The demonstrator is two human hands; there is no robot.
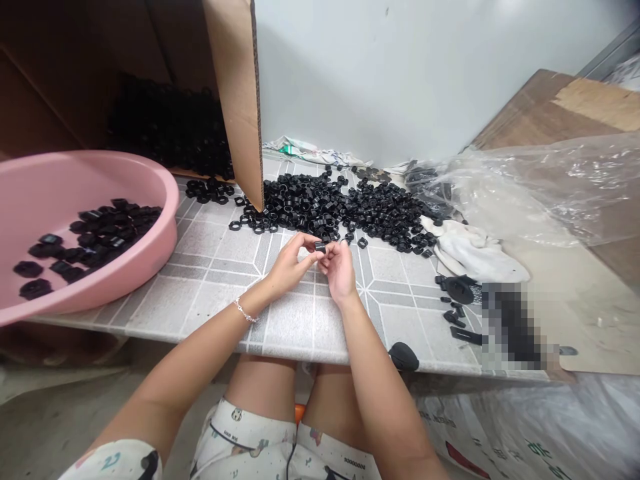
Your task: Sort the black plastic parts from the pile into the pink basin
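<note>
Between the fingertips of my left hand (294, 263) is a small black plastic ring (321, 247). My right hand (341, 272) meets it from the other side, thumb and fingers bent in close to the ring; whether they grip the same part or a second piece is hidden. Just beyond both hands lies a wide heap of loose black rings (310, 203) on the grey tiled-pattern table cover (230, 287). A lone black ring (363, 243) rests at the heap's near edge, right of my right hand.
A pink basin (170, 220) with several black parts stands at the left. Behind it, an open cardboard box (240, 100) holds more black pieces. Toward the right are a white cloth (480, 253), clear plastic wrap (525, 187), black fittings (460, 290) and a black disc (404, 357) at the table edge.
</note>
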